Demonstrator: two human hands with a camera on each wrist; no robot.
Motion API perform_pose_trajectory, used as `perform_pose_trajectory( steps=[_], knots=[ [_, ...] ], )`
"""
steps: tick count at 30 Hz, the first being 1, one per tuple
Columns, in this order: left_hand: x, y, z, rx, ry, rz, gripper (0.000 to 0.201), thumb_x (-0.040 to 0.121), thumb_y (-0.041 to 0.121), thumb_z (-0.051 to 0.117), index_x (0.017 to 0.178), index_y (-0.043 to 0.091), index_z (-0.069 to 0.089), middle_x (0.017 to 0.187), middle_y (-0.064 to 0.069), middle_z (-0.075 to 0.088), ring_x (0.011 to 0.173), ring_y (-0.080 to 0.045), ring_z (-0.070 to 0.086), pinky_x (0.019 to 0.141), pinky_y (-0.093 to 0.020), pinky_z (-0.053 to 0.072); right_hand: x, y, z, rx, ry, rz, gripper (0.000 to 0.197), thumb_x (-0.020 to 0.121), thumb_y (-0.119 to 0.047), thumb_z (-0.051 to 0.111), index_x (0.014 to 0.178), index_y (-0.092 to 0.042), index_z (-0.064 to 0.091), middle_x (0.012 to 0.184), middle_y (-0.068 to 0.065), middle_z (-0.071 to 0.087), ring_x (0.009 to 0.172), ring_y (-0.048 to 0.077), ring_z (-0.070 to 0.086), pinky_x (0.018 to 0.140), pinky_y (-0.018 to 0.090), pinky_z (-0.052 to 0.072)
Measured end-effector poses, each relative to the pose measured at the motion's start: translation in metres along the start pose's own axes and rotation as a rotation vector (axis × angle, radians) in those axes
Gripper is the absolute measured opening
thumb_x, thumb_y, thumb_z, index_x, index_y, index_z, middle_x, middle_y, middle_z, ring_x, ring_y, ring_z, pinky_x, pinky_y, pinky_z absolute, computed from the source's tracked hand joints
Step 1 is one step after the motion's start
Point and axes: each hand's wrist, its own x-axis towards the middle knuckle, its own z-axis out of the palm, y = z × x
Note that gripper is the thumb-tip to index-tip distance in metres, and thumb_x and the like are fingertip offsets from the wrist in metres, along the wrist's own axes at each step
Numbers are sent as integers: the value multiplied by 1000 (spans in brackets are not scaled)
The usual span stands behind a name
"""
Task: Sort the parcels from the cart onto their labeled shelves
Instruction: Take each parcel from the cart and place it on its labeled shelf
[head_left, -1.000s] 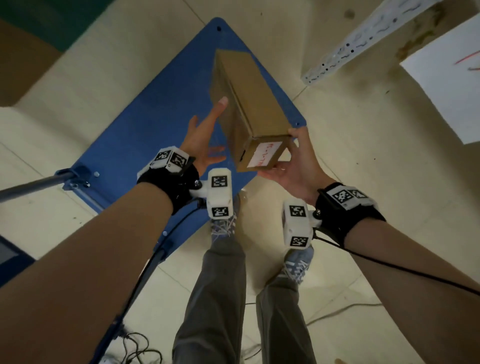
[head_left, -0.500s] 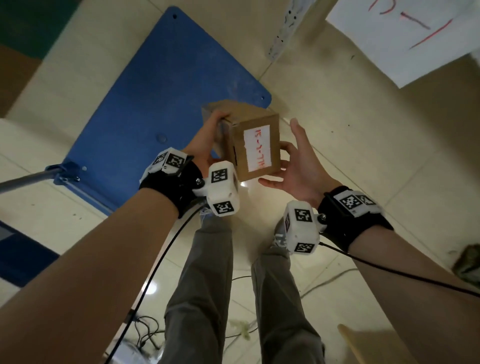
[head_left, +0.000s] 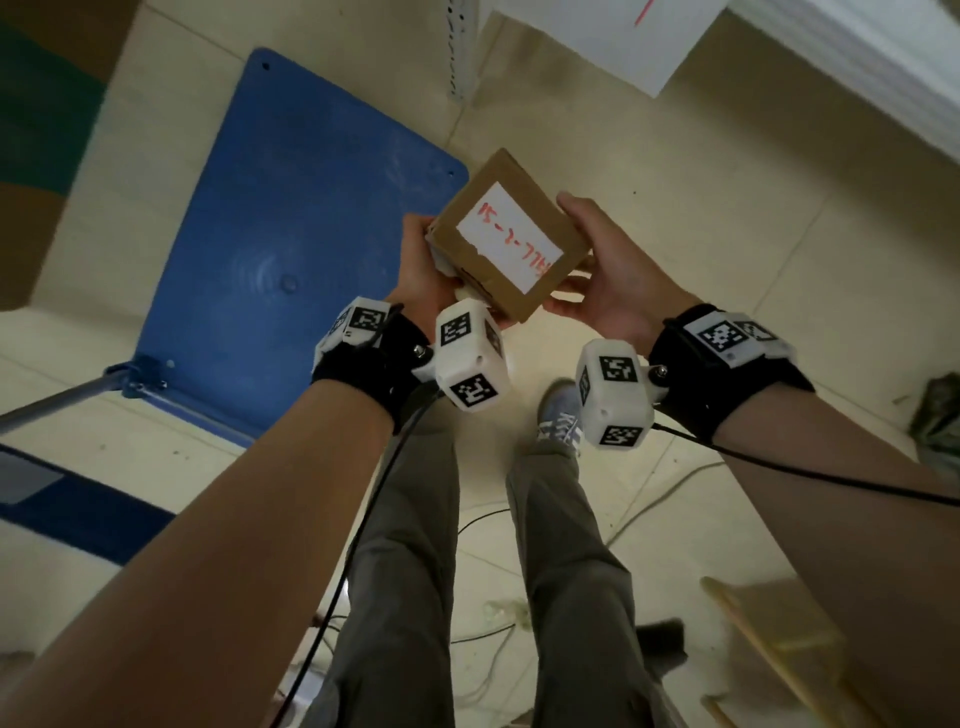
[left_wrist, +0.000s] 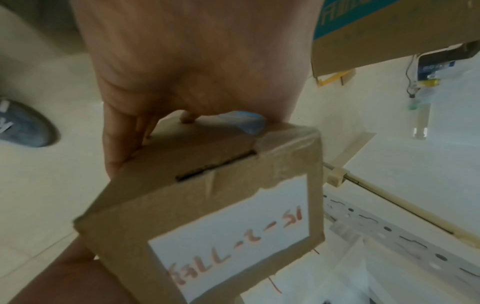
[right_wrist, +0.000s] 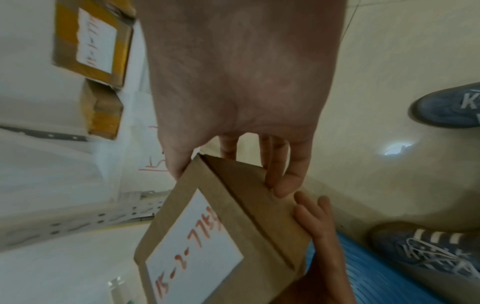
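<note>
A brown cardboard parcel with a white label in red handwriting is held in the air between both hands, label end facing the head camera. My left hand grips its left side, thumb along one face and fingers wrapped behind. My right hand grips the right side, fingers curled over the edge. In the right wrist view the parcel has left-hand fingertips showing on its far edge. The blue cart deck lies on the floor below and to the left, with nothing on the part in view.
A perforated shelf upright and a white paper sign with red marks stand ahead. Two other labelled parcels sit on a shelf in the right wrist view. The cart handle is at left. Cables lie near my feet.
The parcel has come up off the blue cart and turned its label end towards the camera. The left hand went from open beside it to gripping it. The view has swung towards the shelf.
</note>
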Motion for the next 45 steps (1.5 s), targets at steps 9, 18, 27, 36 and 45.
perform_pose_trajectory(
  steps=[9, 18, 27, 36, 45],
  knots=[
    [-72, -22, 52, -183, -188, -76, 65, 92, 48, 28, 136, 7, 53, 145, -25, 48, 136, -44, 43, 115, -61, 26, -87, -29, -16, 38, 56, -74, 39, 94, -51, 58, 62, -31, 63, 65, -9, 62, 81, 17, 59, 84, 33, 44],
    [-155, -19, 100, -92, -211, -18, 66, 94, 48, 26, 136, 6, 55, 140, -29, 53, 129, -51, 47, 108, -66, 34, -185, -54, -27, 104, 89, -148, 36, 95, -53, 53, 69, -28, 59, 66, -9, 62, 78, 16, 58, 79, 33, 44],
    [-255, -19, 157, -131, -304, 53, 59, 95, 50, 28, 111, 9, 66, 131, -25, 60, 117, -46, 53, 111, -65, 31, -295, -91, -38, 59, 102, -255, 37, 96, -55, 47, 72, -29, 59, 63, -11, 61, 77, 15, 57, 80, 32, 43],
    [-330, -25, 204, -105, -356, 111, 59, 94, 52, 27, 117, 10, 63, 128, -24, 61, 108, -44, 57, 102, -60, 42, -380, -113, -54, 87, 133, -355, 32, 98, -52, 46, 79, -29, 58, 60, -13, 65, 85, 16, 61, 92, 35, 49],
    [-362, -40, 240, -47, -416, 185, 62, 90, 52, 34, 125, 11, 64, 130, -26, 62, 122, -49, 53, 101, -66, 41, -435, -125, -84, 69, 151, -457, 33, 99, -53, 47, 91, -26, 64, 61, -12, 66, 86, 17, 63, 78, 33, 50]
  ],
)
